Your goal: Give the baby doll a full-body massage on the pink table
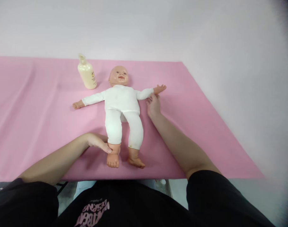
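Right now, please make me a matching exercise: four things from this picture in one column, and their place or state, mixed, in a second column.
Things:
1. left hand
2. right hand
3. bottle
4. pink sheet

Places or states:
A. stands upright beside the doll's head
B. touches the doll's wrist
C. covers the table under the doll
D. touches the doll's ankle

Pairs: 1-D, 2-B, 3-A, 4-C
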The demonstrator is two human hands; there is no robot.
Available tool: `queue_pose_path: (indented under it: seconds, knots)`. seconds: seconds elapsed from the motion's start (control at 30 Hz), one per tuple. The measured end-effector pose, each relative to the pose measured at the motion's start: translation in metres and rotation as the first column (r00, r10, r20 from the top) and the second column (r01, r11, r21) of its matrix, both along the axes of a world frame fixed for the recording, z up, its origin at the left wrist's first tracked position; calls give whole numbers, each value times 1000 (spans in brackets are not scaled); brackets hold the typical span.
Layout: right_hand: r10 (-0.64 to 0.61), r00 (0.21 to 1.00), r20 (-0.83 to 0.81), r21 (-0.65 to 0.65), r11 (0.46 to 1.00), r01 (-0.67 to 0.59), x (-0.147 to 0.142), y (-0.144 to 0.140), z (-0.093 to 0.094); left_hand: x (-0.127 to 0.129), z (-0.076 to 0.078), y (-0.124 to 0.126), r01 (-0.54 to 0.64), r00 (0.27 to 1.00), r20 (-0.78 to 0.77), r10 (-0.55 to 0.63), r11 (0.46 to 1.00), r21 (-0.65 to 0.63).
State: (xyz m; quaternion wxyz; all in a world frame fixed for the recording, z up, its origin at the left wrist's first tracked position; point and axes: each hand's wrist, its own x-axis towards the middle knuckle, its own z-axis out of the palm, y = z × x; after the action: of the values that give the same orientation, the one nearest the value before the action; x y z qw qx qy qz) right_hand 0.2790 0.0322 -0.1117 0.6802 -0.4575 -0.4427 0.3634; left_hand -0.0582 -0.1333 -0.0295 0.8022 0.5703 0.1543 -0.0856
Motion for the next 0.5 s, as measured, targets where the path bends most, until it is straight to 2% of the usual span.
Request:
queue_pose_path:
  seconds: [0.07, 0.17, 0.33, 0.5]
  knots:
    - [-1, 997, -78, -41, 999, -2, -3, -4, 5, 0, 0, 1, 3, 1000, 31, -3, 1000, -13]
    - [11, 997, -70, -21, 1000, -13, -8, -11, 12, 2, 3, 1, 9, 996, 92, -4, 998, -57]
    - [-1, 996, 89, 83, 997, -6, -15, -21, 19, 8, 13, -4, -12, 974, 223, 49, 986, -168]
    - [9, 966, 260, 212, 975, -66, -26, -32, 27, 10, 14, -7, -116, 961, 229, 154, 979, -169]
